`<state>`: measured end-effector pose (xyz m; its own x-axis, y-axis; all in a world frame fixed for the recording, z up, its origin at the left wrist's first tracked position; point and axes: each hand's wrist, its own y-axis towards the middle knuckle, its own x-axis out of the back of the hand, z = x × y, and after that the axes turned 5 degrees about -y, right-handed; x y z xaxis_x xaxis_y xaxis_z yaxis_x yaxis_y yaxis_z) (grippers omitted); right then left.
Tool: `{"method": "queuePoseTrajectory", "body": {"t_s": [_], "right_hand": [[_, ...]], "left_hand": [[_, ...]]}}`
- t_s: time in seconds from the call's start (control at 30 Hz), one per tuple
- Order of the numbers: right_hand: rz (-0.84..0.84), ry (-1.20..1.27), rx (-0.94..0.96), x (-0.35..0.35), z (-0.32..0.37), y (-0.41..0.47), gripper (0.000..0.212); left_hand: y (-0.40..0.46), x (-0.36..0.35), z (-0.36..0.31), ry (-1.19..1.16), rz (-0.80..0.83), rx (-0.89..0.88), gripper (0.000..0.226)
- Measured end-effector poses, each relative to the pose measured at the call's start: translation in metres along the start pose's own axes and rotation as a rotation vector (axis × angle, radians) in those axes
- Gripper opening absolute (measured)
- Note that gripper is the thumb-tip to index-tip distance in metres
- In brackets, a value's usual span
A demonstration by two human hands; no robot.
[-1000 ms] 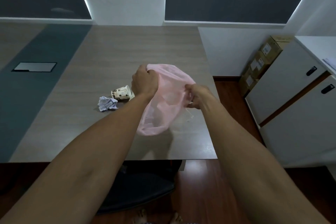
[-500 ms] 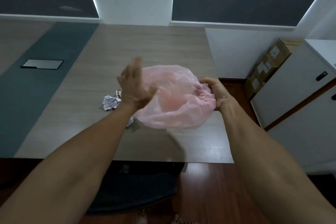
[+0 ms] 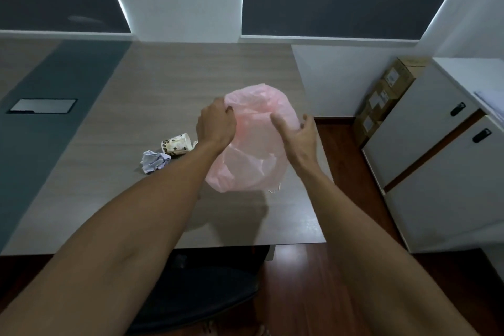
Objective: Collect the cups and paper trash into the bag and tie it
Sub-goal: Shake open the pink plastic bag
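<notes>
Above the near right part of the wood-grain tabletop [image 3: 152, 90], I see a thin pink plastic bag [image 3: 253, 150] held up between both hands, billowed out and translucent, its lower end hanging just over the surface and casting a shadow toward the near edge. My left hand [image 3: 216, 125] has its grip clenched on the bag's upper left edge, fingers curled into the plastic with the knuckles facing me. My right hand [image 3: 298, 135] is released: the fingers are spread and fairly straight, the palm turned toward the bag's right side, and I cannot tell whether the fingertips touch the film or sit just off it.

On the tabletop to the left of the left wrist lies a paper cup [image 3: 177, 143] on its side, white with a brown spotted print, its mouth pointing left and toward me. Just beside it, nearer to me and to the left, sits a crumpled ball of white paper [image 3: 154, 161]. Both are outside the bag.

Farther left a dark strip runs along the tabletop with a rectangular cable hatch [image 3: 43, 105] set in it. To the right, past the table edge, stand white cabinets [image 3: 441, 172] with black handles, and stacked cardboard boxes [image 3: 384, 95] against the wall. A dark chair seat [image 3: 196, 289] shows below the near edge, over a reddish wood floor [image 3: 308, 294].
</notes>
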<state>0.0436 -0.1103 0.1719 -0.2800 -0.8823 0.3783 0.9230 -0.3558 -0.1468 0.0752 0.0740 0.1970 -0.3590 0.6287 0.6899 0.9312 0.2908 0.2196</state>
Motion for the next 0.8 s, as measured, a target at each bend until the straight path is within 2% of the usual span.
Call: {"method": "queuePoseTrajectory", "body": {"t_s": [0.03,0.13,0.17,0.27,0.37,0.4,0.43,0.5,0.57,0.63,0.7,0.73,0.8], "right_hand": [[0.062,-0.010,-0.053,-0.007,-0.006,-0.003,0.096],[0.124,0.183,-0.182,-0.012,-0.007,0.002,0.018],[0.128,0.245,-0.252,-0.011,0.000,0.003,0.013],[0.317,0.505,-0.444,0.001,0.011,0.016,0.028],[0.533,0.607,-0.545,0.025,0.009,0.024,0.025],[0.583,0.638,-0.545,0.034,0.004,0.027,0.023],[0.624,0.667,-0.525,0.041,-0.002,0.032,0.031],[0.682,0.719,-0.500,0.049,-0.008,0.043,0.059],[0.736,0.771,-0.433,0.045,-0.007,0.045,0.056],[0.676,0.648,-0.265,0.034,0.000,0.040,0.044],[0.519,0.285,-0.042,0.024,0.000,0.039,0.050],[0.445,0.092,0.070,0.021,-0.002,0.040,0.051],[0.341,-0.135,0.238,0.016,-0.002,0.043,0.038]], "left_hand": [[0.000,0.001,0.002,-0.033,0.000,0.029,0.024],[-0.003,0.007,0.009,-0.075,-0.001,0.055,0.026],[-0.003,0.010,0.015,-0.072,0.000,0.058,0.027],[-0.002,0.020,0.036,-0.026,-0.021,0.096,0.028],[-0.001,0.038,0.069,0.050,-0.088,0.167,0.028],[-0.001,0.045,0.082,0.088,-0.107,0.184,0.028],[-0.002,0.051,0.095,0.136,-0.115,0.198,0.030],[-0.004,0.059,0.113,0.231,-0.091,0.203,0.034],[-0.007,0.061,0.118,0.229,-0.072,0.264,0.038],[-0.011,0.061,0.113,0.160,-0.069,0.372,0.037],[-0.013,0.060,0.108,0.053,-0.075,0.398,0.031],[-0.013,0.059,0.107,-0.001,-0.082,0.366,0.030],[-0.015,0.059,0.103,-0.030,-0.067,0.217,0.034]]}}
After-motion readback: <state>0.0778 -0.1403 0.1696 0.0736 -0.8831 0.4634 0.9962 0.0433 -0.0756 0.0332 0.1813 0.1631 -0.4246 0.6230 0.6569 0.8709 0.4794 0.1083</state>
